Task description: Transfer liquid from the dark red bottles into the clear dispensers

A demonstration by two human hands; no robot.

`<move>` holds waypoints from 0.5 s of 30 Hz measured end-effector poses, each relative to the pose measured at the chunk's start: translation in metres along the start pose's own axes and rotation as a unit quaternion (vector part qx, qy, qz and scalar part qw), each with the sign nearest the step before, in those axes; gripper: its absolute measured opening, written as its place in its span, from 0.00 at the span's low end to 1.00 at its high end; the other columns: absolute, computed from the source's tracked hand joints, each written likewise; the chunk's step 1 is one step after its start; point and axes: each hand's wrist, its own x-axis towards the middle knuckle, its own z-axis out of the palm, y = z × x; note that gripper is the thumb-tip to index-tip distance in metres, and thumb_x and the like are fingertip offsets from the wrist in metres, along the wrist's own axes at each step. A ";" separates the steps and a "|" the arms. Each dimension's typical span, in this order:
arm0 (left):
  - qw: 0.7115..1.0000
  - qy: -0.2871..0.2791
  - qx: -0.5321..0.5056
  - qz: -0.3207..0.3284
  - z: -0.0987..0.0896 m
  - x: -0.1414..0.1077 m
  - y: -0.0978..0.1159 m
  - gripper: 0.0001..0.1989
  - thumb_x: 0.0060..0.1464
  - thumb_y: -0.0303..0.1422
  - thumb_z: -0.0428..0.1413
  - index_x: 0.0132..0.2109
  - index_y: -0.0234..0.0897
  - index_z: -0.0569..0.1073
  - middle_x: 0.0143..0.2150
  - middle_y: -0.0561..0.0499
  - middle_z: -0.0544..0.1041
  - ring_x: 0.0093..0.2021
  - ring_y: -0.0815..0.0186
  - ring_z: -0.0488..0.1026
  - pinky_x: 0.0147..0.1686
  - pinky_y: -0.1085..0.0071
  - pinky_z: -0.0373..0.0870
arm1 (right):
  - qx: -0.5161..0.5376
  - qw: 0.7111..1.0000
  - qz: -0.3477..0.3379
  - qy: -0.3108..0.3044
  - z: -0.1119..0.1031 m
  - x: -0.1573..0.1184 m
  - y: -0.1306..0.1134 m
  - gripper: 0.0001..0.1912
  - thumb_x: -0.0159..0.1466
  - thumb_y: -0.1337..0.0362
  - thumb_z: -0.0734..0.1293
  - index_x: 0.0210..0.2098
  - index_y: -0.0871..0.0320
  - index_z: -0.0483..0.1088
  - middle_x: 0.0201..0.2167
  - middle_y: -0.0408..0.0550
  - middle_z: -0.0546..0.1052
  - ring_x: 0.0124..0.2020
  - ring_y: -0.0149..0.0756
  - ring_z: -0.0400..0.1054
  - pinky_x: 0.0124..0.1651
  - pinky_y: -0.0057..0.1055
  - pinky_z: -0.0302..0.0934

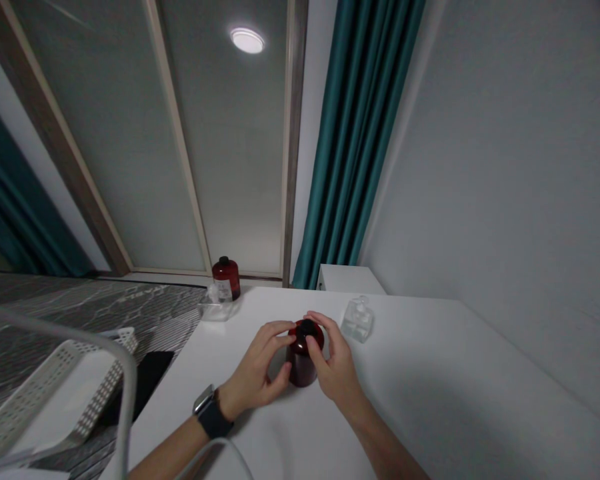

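A dark red-brown bottle [303, 367] with a black cap [307, 327] stands upright on the white table [260, 310], between my two hands. My left hand [260, 367] is curved against its left side, with the fingertips at the shoulder and the thumb lower down. A watch [211, 408] is on the left wrist. My right hand [337, 367] wraps the other side, thumb in front near the cap and fingers behind. Parts of the bottle are hidden by the fingers. A clear square glass bottle [358, 320] stands just beyond my right hand.
Another red-brown bottle [226, 277] and a clear container [216, 307] sit at the table's far left corner. Left of the table is a white perforated basket [87, 427]. A grey curved tube [129, 400] crosses the lower left. A wall [505, 200] borders the right side.
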 end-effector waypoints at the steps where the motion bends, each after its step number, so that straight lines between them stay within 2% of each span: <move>1: 1.000 -0.001 0.000 -0.001 0.000 0.000 0.000 0.24 0.57 0.23 0.51 0.60 0.39 0.63 0.59 0.39 0.68 0.59 0.53 0.65 0.55 0.53 0.68 | -0.009 1.000 -0.006 0.008 0.000 0.000 0.000 0.18 0.68 0.68 0.62 0.57 0.52 0.65 0.53 0.51 0.74 0.56 0.42 0.69 0.60 0.41 0.64; 4: 1.000 0.000 0.002 -0.001 0.000 0.001 0.001 0.24 0.57 0.23 0.50 0.60 0.39 0.63 0.59 0.39 0.68 0.59 0.53 0.65 0.55 0.53 0.67 | -0.034 0.999 -0.029 0.022 -0.001 0.001 -0.002 0.16 0.67 0.68 0.63 0.55 0.51 0.67 0.50 0.51 0.72 0.54 0.41 0.68 0.59 0.42 0.64; 7: 1.000 0.000 0.002 -0.001 0.000 0.001 0.001 0.23 0.57 0.23 0.50 0.60 0.39 0.63 0.59 0.39 0.67 0.59 0.53 0.65 0.55 0.53 0.67 | -0.034 0.998 -0.043 0.012 -0.002 0.002 -0.002 0.17 0.68 0.68 0.62 0.55 0.51 0.66 0.53 0.51 0.72 0.58 0.41 0.66 0.62 0.42 0.61; 11: 1.000 -0.003 0.002 0.000 0.000 0.000 0.001 0.24 0.57 0.23 0.50 0.60 0.39 0.62 0.59 0.39 0.67 0.59 0.53 0.65 0.55 0.53 0.67 | -0.008 1.000 -0.006 -0.019 -0.001 0.000 0.002 0.20 0.69 0.68 0.61 0.60 0.51 0.62 0.57 0.52 0.72 0.59 0.41 0.67 0.62 0.42 0.61; 15: 1.000 -0.003 0.005 -0.003 0.001 0.000 0.001 0.24 0.57 0.23 0.50 0.60 0.39 0.62 0.59 0.39 0.67 0.59 0.53 0.65 0.55 0.52 0.67 | -0.020 1.000 -0.010 0.005 -0.001 -0.001 0.003 0.20 0.68 0.67 0.62 0.58 0.51 0.64 0.53 0.52 0.73 0.55 0.41 0.69 0.59 0.42 0.64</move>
